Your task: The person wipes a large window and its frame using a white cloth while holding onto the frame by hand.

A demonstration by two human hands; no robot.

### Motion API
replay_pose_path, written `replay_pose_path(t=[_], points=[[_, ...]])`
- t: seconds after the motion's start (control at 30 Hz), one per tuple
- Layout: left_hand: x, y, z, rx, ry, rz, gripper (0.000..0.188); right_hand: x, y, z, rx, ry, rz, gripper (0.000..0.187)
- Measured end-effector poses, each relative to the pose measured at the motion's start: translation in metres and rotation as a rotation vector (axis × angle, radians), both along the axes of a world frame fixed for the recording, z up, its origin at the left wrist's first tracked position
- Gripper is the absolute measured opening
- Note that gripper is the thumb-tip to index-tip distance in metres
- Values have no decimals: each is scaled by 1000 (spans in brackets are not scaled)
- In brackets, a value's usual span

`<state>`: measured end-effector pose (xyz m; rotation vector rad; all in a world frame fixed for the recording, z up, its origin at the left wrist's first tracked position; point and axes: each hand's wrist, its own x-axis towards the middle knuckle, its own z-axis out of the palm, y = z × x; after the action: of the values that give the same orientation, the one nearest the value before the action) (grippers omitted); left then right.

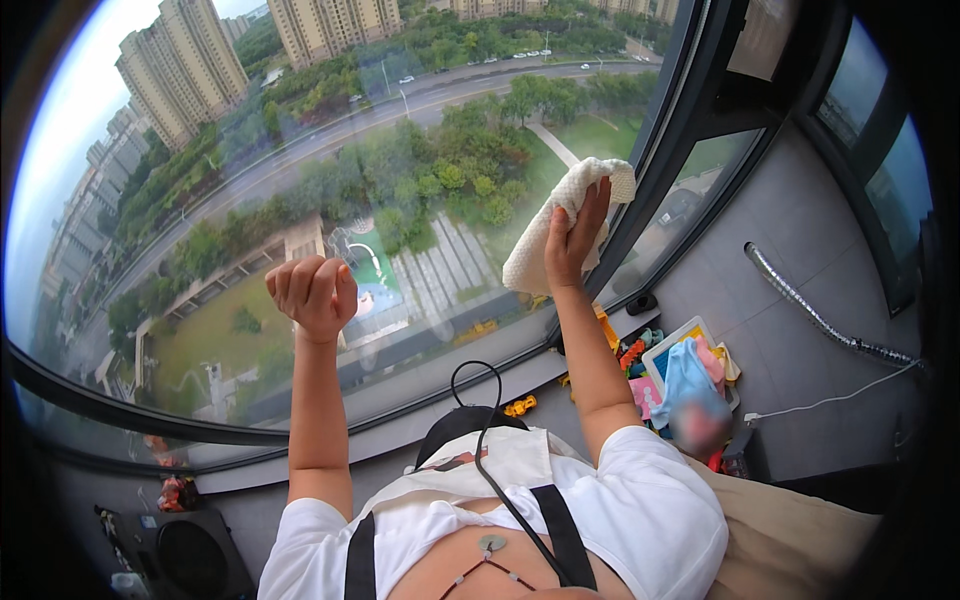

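white cloth (530, 250) under your right hand (580, 235), beside the window frame (680, 125)

you hold the white, textured cloth up in front of the glass (450, 160), toward the right side of the large pane. your right hand grasps it with the fingers stretched long across it and the thumb set apart; the cloth's edges spread out past your hand on both sides. your left hand (315, 298) is clenched into a fist in front of the same pane, well apart from the cloth; you cannot tell whether its knuckles touch the glass. through the pane you see a road (330, 140), trees and tall buildings (183, 70). a black cable (480, 440) loops up before your chest. to your right, a light blue cloth (688, 372) lies among colourful things on the grey floor (720, 270), near a silver hose (812, 312).
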<state>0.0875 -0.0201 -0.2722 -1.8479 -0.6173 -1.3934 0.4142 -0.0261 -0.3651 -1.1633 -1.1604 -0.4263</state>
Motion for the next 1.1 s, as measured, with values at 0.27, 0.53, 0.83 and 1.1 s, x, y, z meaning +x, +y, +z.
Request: replay_pose_path(t=[0.27,0.53,0.83,1.1], points=[[0,-3,5,-28,2,-17,11,-144,-28,-38,-69,-640,189,53],[-12,-9,6,-80,7,-56,9,-99,-18,-4,17,-657,199,49],[-49,-26,4,-47,-116,55,10,80,17,61,105,-95,-83,58],[-82,-28,3,-73,-153,93,11,77,14,94,81,150,-53,57]])
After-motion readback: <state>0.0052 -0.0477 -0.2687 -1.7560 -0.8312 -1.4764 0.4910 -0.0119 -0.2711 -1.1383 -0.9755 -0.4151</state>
